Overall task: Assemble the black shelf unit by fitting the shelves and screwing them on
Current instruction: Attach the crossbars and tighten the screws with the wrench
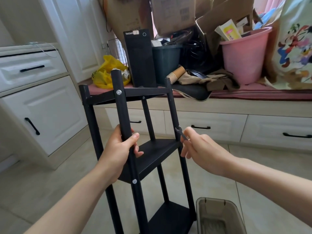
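Indoors, you look down on a black shelf unit (152,155) that stands upright on the tiled floor (59,174), filling the middle of the view from 12 to 6 o'clock. Four round posts carry a top shelf (145,91), a middle shelf (162,147) and a bottom shelf (170,218).

Your left hand (118,154), coming in from 7 o'clock, has its grip clamped round the front post (121,112). The fingers wrap behind the post and the thumb lies across its front, just above the middle shelf. A silver screw (119,92) sits in that post at top-shelf level. A second screw (134,181) sits below your hand at the middle shelf's near corner.

Your right hand (204,149), reaching in from 4 o'clock, pinches a small flat wrench (181,132) between thumb and forefinger, the grip closed on its handle. The wrench's open head points toward 11 o'clock and lies just beside the right post (173,114), above the middle shelf's far corner. Whether it touches the post cannot be told.

At 5 o'clock a translucent bin (214,199) stands on the floor near the unit's foot. Behind the unit, a window seat (253,93) runs from 12 to 3 o'clock. On it are a black computer tower (141,59), a yellow bag (104,73) at 11 o'clock and a pink bucket (243,61) at 2 o'clock.
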A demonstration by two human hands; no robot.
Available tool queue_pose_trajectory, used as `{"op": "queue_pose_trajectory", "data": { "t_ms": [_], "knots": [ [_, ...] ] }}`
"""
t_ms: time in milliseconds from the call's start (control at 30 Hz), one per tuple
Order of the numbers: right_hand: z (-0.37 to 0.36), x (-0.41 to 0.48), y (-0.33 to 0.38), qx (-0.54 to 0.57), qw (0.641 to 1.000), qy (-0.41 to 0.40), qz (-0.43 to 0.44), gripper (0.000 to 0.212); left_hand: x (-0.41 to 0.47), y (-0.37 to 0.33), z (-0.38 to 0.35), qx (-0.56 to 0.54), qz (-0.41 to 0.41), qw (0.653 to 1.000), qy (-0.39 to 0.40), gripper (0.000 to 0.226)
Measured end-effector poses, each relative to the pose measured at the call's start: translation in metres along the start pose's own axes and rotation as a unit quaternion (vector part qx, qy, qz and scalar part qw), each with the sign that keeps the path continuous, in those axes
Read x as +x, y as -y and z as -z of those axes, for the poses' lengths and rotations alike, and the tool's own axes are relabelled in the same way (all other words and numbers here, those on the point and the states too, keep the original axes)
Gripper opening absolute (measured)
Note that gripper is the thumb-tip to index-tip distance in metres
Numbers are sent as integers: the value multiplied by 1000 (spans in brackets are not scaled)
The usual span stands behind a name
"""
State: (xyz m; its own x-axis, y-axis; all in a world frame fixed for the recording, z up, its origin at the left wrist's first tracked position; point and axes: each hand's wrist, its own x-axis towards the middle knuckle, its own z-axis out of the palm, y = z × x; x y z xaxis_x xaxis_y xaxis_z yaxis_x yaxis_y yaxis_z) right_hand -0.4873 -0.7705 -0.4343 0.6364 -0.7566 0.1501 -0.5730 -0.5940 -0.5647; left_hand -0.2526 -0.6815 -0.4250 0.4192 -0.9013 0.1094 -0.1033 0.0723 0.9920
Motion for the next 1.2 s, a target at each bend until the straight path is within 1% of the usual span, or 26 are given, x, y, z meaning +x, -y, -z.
{"op": "queue_pose_trajectory", "data": {
  "t_ms": [200,367,500,600,667,767,900,967,1067,1200],
  "knots": [
    [2,-2,4,26,1000,-16,-4,11,-12,-4,-6,1,-5,998,70,6],
    [3,-1,8,25,999,-24,9,10,-20,-8,-15,22,-20,993,117,20],
    [3,-2,10,33,997,-60,18,13,-25,-8,-20,39,-38,988,146,18],
    [4,-1,10,35,995,-90,29,12,-29,-9,-26,38,-45,986,159,9],
    [6,0,10,45,992,-112,38,10,-32,-10,-31,38,-45,984,168,8],
    [8,3,12,85,986,-138,37,19,-36,-11,-38,50,-52,981,178,9],
    [11,2,17,150,981,-122,10,32,-36,-14,-42,44,-49,980,189,8],
    [12,1,19,175,978,-117,-1,32,-35,-15,-44,43,-45,980,187,11],
    [16,-1,21,209,971,-116,-19,31,-34,-17,-50,39,-52,982,178,6],
    [19,4,22,243,962,-112,-46,30,-33,-19,-54,63,-70,982,162,14]
  ]
}}
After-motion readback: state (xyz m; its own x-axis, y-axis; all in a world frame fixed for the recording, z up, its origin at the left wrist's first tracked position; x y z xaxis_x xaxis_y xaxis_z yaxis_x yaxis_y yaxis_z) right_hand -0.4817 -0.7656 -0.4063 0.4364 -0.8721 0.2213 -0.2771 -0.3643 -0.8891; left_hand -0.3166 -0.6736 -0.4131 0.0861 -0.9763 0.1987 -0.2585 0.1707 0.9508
